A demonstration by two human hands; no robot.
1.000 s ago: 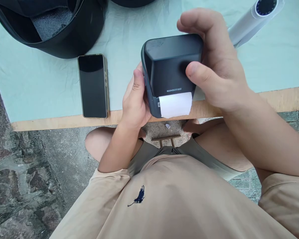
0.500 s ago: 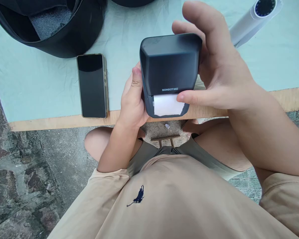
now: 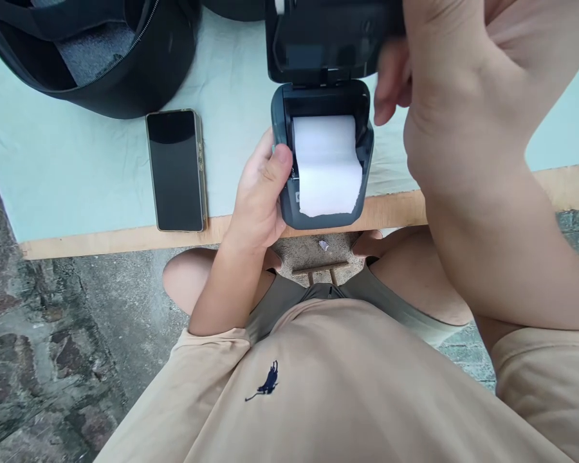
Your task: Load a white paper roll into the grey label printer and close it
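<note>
A dark label printer [image 3: 287, 199] is tilted toward me over the table's front edge. My left hand [image 3: 258, 190] holds its body from the left side, thumb on the rim. The lid [image 3: 328, 42] is swung up and back, its top cut off by the frame. Inside the compartment sits a white paper roll [image 3: 325, 148], its torn end hanging over the front lip. At the lid's right edge is my right hand [image 3: 453, 83], its curled fingers closed at the lid; they are partly hidden and blurred.
A black phone [image 3: 176, 170] lies on the pale green cloth [image 3: 91, 167] left of the printer. Behind it stands a black zippered case [image 3: 149, 71], unzipped, with grey padding inside. Part of another dark round object [image 3: 236, 8] shows at the top edge. The wooden table edge [image 3: 101, 241] runs along the front.
The printer's lid has swung up and back, exposing the paper roll. My right hand has moved from the closed front up to the lid's right edge. My left hand keeps its hold.
</note>
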